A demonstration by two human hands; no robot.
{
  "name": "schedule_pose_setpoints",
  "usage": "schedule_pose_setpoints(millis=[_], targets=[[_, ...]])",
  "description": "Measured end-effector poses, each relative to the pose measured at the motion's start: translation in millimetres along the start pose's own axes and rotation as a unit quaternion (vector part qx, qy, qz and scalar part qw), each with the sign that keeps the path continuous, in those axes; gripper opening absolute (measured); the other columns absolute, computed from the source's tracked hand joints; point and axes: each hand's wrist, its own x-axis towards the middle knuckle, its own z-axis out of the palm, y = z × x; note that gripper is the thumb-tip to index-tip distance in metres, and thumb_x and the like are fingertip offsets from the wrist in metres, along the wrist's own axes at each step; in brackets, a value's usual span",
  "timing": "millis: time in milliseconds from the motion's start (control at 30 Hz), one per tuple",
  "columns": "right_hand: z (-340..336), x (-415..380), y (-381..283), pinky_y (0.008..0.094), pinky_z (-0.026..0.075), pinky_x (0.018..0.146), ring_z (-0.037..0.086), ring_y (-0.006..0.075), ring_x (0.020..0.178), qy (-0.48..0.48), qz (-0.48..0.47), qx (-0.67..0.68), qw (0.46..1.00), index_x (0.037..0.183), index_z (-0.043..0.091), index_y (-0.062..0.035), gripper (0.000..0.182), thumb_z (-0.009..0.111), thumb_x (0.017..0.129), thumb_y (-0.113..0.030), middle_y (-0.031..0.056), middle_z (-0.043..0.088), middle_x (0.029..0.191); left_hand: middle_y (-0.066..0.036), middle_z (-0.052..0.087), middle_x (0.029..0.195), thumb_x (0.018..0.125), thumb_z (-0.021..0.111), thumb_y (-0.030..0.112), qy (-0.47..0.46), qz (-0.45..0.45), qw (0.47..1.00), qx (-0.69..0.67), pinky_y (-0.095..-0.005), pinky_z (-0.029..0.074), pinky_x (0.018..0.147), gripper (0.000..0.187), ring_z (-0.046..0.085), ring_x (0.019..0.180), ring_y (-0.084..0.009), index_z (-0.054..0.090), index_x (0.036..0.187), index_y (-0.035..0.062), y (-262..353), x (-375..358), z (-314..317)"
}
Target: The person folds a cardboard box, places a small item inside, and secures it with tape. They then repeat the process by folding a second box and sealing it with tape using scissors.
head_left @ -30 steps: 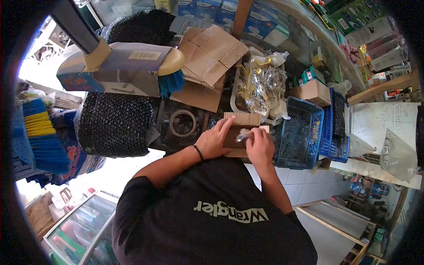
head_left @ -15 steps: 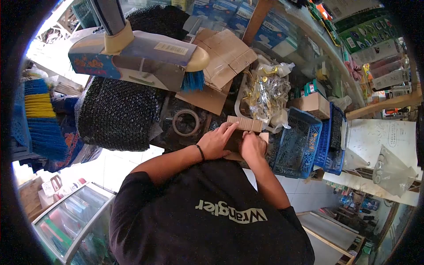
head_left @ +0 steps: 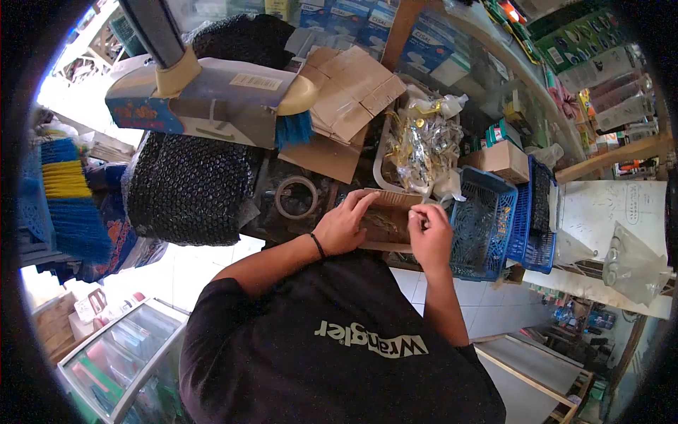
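Observation:
At the near edge of the cluttered worktop, a strip of corrugated cardboard (head_left: 397, 199) stands up, part of what looks like an open box or folded piece. My left hand (head_left: 342, 227), with a black band at the wrist, grips its left end, fingertips on the upper edge. Beside the right end of the cardboard, my right hand (head_left: 432, 234) is raised with its fingers curled into a pinch; anything between them is too small to make out. Behind the cardboard, a white tray (head_left: 379, 164) holds clear plastic packets with metallic parts (head_left: 424, 138).
A roll of tape (head_left: 296, 197) and black bubble wrap (head_left: 191, 187) lie to the left. A boxed blue-bristled broom (head_left: 205, 102) hangs over the back left, near flattened cardboard (head_left: 349, 95). Blue baskets (head_left: 484, 222) stand at the right, by a small brown box (head_left: 500, 162).
My right hand has moved right and up, off the cardboard, and its fingers have curled together. The cardboard's upper flap is tilted differently. My left hand has stayed close to its left end.

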Motion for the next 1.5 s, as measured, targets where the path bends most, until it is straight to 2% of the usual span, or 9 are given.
schedule_pose_setpoints(millis=[133, 300, 467, 633, 733, 833, 1067, 1300, 1500], targets=[[-12.2, -11.7, 10.1, 0.0330, 0.047, 0.066, 0.060, 0.0197, 0.075, 0.032, 0.045, 0.011, 0.998, 0.090, 0.060, -0.0028, 0.013, 0.064, 0.080, -0.010, 0.0099, 0.059, 0.085, -0.017, 0.039, 0.125, 0.070, 0.068, 0.005, -0.042, -0.081, 0.995, -0.046, -0.0413, 0.048, 0.088, 0.070, 0.052, 0.105, -0.0380, 0.035, 0.132, 0.0104, 6.4, 1.0, -3.1], [2.2, -33.0, 32.6, 0.0360, 0.048, 0.070, 0.061, 0.0263, 0.078, -0.062, 0.018, -0.003, 0.998, 0.093, 0.061, -0.0007, 0.017, 0.063, 0.082, -0.014, 0.0135, 0.061, 0.088, -0.016, 0.043, 0.118, 0.072, 0.068, 0.007, -0.045, -0.043, 0.996, -0.066, -0.0391, 0.050, 0.082, 0.062, 0.055, 0.100, -0.0334, 0.040, 0.127, 0.0095, 2.0, 1.0, 3.9], [-1.1, -33.5, 25.4, 0.0374, 0.048, 0.078, 0.061, 0.0308, 0.088, -0.130, 0.102, 0.063, 0.984, 0.098, 0.061, -0.0001, 0.027, 0.066, 0.081, -0.021, 0.0139, 0.061, 0.095, -0.016, 0.044, 0.114, 0.071, 0.067, 0.004, -0.033, -0.008, 0.999, -0.033, -0.0398, 0.048, 0.084, 0.061, 0.053, 0.100, -0.0345, 0.041, 0.125, 0.0086, -10.7, -1.6, 15.2], [-11.4, -37.5, 37.4, 0.0400, 0.041, 0.093, 0.048, 0.0312, 0.113, -0.178, -0.013, 0.012, 0.984, 0.108, 0.057, -0.0037, 0.047, 0.074, 0.073, -0.029, 0.0141, 0.047, 0.121, -0.019, 0.044, 0.114, 0.067, 0.067, 0.002, 0.059, -0.134, 0.987, -0.071, -0.0417, 0.046, 0.088, 0.060, 0.046, 0.108, -0.0391, 0.042, 0.121, 0.0062, -1.9, 1.2, 8.9], [-14.4, -39.7, 39.9, 0.0431, 0.036, 0.098, 0.039, 0.0340, 0.120, -0.165, -0.054, -0.029, 0.984, 0.118, 0.048, -0.0056, 0.063, 0.077, 0.069, -0.032, 0.0145, 0.040, 0.127, -0.015, 0.047, 0.111, 0.068, 0.067, 0.003, 0.049, -0.070, 0.996, 0.008, -0.0404, 0.047, 0.085, 0.052, 0.049, 0.104, -0.0361, 0.049, 0.117, 0.0087, -12.8, -0.3, 10.3], [-9.7, -39.7, 44.4, 0.0431, 0.037, 0.097, 0.041, 0.0348, 0.117, -0.118, -0.005, -0.003, 0.993, 0.119, 0.045, -0.0033, 0.065, 0.077, 0.070, -0.032, 0.0166, 0.040, 0.123, -0.013, 0.051, 0.106, 0.071, 0.066, 0.006, 0.037, -0.040, 0.998, 0.021, -0.0394, 0.047, 0.083, 0.042, 0.051, 0.101, -0.0332, 0.055, 0.112, 0.0096, -19.0, -3.2, 17.1], [14.8, -33.6, 66.3, 0.0450, 0.038, 0.094, 0.042, 0.0372, 0.113, -0.062, -0.097, -0.036, 0.993, 0.121, 0.040, -0.0002, 0.061, 0.073, 0.075, -0.024, 0.0212, 0.039, 0.121, -0.011, 0.056, 0.100, 0.077, 0.065, 0.016, 0.076, -0.038, 0.996, 0.022, -0.0390, 0.048, 0.083, 0.026, 0.055, 0.096, -0.0305, 0.062, 0.103, 0.0103, -18.2, -9.3, 22.0], [29.5, -36.1, 79.2, 0.0449, 0.036, 0.095, 0.039, 0.0376, 0.115, -0.021, -0.064, 0.077, 0.995, 0.128, 0.033, 0.0014, 0.070, 0.073, 0.075, -0.019, 0.0221, 0.040, 0.120, -0.011, 0.056, 0.105, 0.078, 0.066, 0.020, 0.090, -0.031, 0.995, 0.032, -0.0383, 0.048, 0.083, 0.028, 0.056, 0.098, -0.0303, 0.062, 0.104, 0.0111, -14.9, -22.8, 31.9], [28.4, -34.1, 94.3, 0.0413, 0.039, 0.093, 0.044, 0.0363, 0.110, -0.061, -0.137, 0.013, 0.989, 0.123, 0.045, -0.0039, 0.055, 0.070, 0.078, -0.024, 0.0200, 0.043, 0.119, -0.011, 0.048, 0.120, 0.072, 0.072, 0.027, 0.070, -0.064, 0.989, 0.110, -0.0395, 0.047, 0.086, 0.039, 0.050, 0.109, -0.0313, 0.058, 0.104, 0.0093, 3.3, -34.4, 42.3]])
